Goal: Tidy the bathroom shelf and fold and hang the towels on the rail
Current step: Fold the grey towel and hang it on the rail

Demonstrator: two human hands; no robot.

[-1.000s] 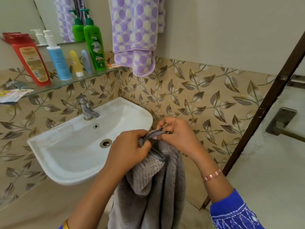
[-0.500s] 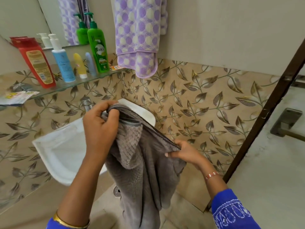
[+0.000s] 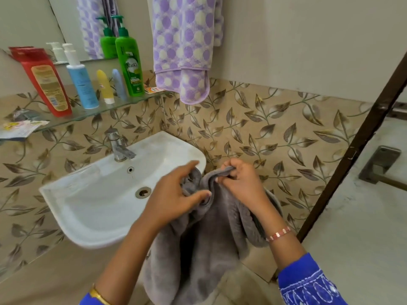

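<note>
A grey towel [image 3: 211, 245] hangs bunched in front of me, to the right of the white sink [image 3: 92, 212]. My right hand [image 3: 240, 181] is closed on its top edge. My left hand [image 3: 174, 194] pinches a fold of the same towel, thumb and fingers on the cloth. A purple and white dotted towel [image 3: 185, 49] hangs folded on the wall above. The glass shelf [image 3: 123, 103] holds a red bottle [image 3: 45, 82], a blue pump bottle [image 3: 82, 84], a yellow tube [image 3: 105, 86], a grey-blue tube [image 3: 119, 84] and a green pump bottle [image 3: 128, 64].
Loose sachets [image 3: 19, 127] lie at the shelf's left end and an orange one [image 3: 152, 90] at its right end. A tap [image 3: 119, 145] stands at the back of the sink. A dark door frame [image 3: 352, 150] slants on the right, beside a metal bracket [image 3: 381, 164].
My hands had spread the grey towel apart, left hand raised high. Now they are back together at its top edge, lower and nearer the sink's right rim.
</note>
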